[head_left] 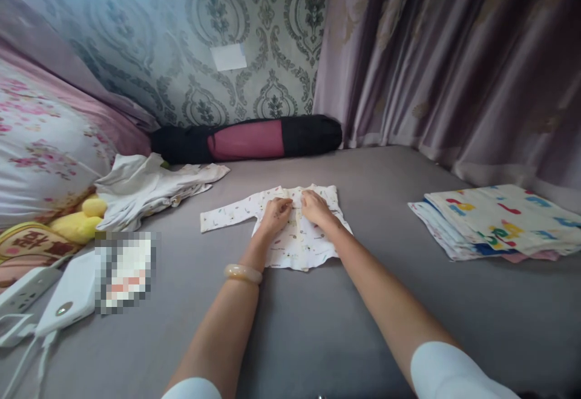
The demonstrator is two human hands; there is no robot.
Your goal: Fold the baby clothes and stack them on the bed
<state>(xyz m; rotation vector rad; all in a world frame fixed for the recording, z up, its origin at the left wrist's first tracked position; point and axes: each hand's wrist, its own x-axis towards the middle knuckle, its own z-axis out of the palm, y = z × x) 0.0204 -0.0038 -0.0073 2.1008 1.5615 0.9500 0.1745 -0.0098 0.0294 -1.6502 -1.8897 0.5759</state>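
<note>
A small white baby shirt (297,247) with a scattered print lies spread on the grey sheet, its left sleeve stretched out to the side. The other sleeve does not show; it seems folded in or hidden. My left hand (276,216) is on the upper chest of the shirt, fingers curled and pinching the cloth near the front opening. Just across from it, my right hand (316,208) pinches the opposite side of that opening. Both fingertips are partly hidden, and the hands are slightly apart. A pale bangle (243,273) circles my left wrist.
To the right sits a folded stack of printed cloths (503,217). Crumpled white clothes (149,190) lie at left, near a yellow plush toy (79,223), a white power bank (72,293) and a power strip (29,290). A black and maroon roll (247,138) lies along the wall.
</note>
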